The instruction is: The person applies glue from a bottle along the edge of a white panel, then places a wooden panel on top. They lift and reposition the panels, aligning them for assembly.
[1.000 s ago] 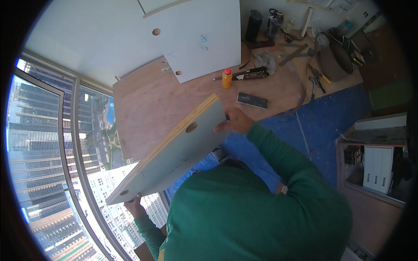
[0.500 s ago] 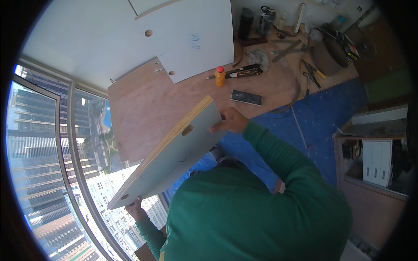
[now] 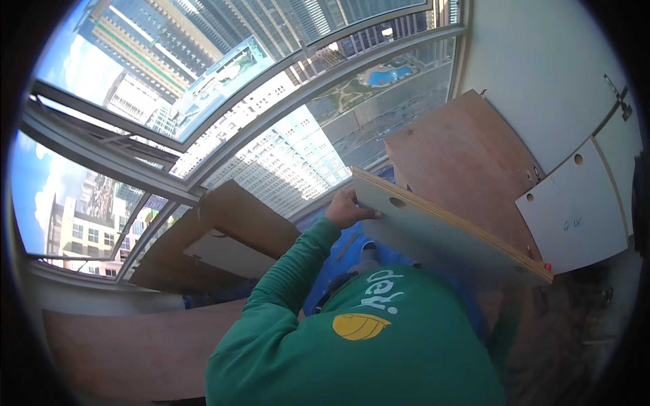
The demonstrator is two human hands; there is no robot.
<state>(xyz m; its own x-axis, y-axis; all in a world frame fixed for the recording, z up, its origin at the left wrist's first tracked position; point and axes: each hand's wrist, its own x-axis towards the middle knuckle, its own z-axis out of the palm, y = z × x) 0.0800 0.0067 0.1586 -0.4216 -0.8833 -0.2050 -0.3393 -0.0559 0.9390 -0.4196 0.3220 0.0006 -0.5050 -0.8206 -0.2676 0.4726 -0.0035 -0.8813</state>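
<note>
A white-faced cabinet door panel (image 3: 440, 233) with a plywood edge and round hinge holes is tilted up in front of my body. My left hand (image 3: 349, 210) is closed on its left end, with the thumb on the white face. My right sleeve (image 3: 504, 331) reaches toward the panel's right end. Shadow and blur hide my right hand there, so its fingers do not show clearly. Just past that end, the red cap (image 3: 547, 266) of a bottle peeks out.
A plywood worktop (image 3: 460, 152) lies beyond the panel, with another white door panel (image 3: 575, 210) at its right. Large windows (image 3: 271, 115) fill the far left. Brown boards (image 3: 237, 216) lean below them. Blue sheeting (image 3: 332, 271) covers the floor, and a long plywood sheet (image 3: 135, 352) lies at lower left.
My view has swung left, bringing more window and leaning boards into sight. The panel now slopes down to the right instead of down to the left, with my left hand still on it.
</note>
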